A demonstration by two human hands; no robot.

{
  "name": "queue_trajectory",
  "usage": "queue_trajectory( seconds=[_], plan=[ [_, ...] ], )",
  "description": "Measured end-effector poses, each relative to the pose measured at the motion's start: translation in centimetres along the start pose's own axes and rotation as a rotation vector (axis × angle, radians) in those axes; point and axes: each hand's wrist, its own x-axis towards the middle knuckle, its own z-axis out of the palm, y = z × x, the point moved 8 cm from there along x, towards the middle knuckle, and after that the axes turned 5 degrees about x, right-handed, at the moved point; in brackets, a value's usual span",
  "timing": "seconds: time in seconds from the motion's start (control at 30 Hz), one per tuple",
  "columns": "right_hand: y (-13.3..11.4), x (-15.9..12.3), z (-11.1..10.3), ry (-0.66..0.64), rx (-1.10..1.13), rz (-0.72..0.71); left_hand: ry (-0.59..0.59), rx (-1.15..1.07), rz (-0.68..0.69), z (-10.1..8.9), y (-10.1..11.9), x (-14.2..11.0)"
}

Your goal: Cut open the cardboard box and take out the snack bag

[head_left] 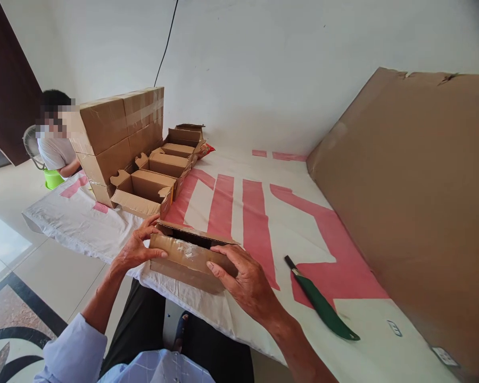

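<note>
- Head view: a small cardboard box (pixel 189 256) is held at the near edge of a white-and-pink sheet (pixel 239 207), clasped between both hands.
- Its left end is gripped by the left hand (pixel 133 250); the right hand (pixel 243 282) is wrapped over its right front corner.
- Open sheet lies to the right, where a green-sheathed knife (pixel 323 307) rests apart.
- Behind, open boxes (pixel 159 175) are lined up beside stacked cartons (pixel 115 133); a large cardboard sheet (pixel 415 213) apparently leans at right.
</note>
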Motion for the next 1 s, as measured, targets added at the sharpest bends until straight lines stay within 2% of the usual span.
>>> queue_trajectory(
  seconds=[0.1,0.17,0.37,0.47,0.67,0.83,1.0],
  plan=[
    [-1.0,-0.1,-0.7,-0.039,0.167,0.025,0.036,0.042,0.085,-0.6,1.6,-1.0],
    [-1.3,-0.1,-1.0,-0.067,0.256,0.04,0.042,0.081,0.092,-0.8,2.5,-2.1],
    [0.4,0.3,-1.5,-0.024,0.278,0.128,-0.054,0.188,0.044,-0.7,3.8,-4.9],
    [0.6,0.8,-1.5,0.009,0.238,0.103,-0.087,0.199,0.007,-0.6,3.5,-5.2],
    [0.5,2.3,-1.8,0.073,0.054,-0.06,-0.077,0.296,0.005,0.2,2.9,-4.6],
    [2.7,3.2,-1.4,0.087,-0.061,-0.097,-0.069,0.347,0.043,0.2,2.8,-4.2],
    [4.7,2.8,-0.6,0.101,-0.119,-0.091,-0.108,0.347,0.04,0.4,2.1,-4.1]
  ],
)
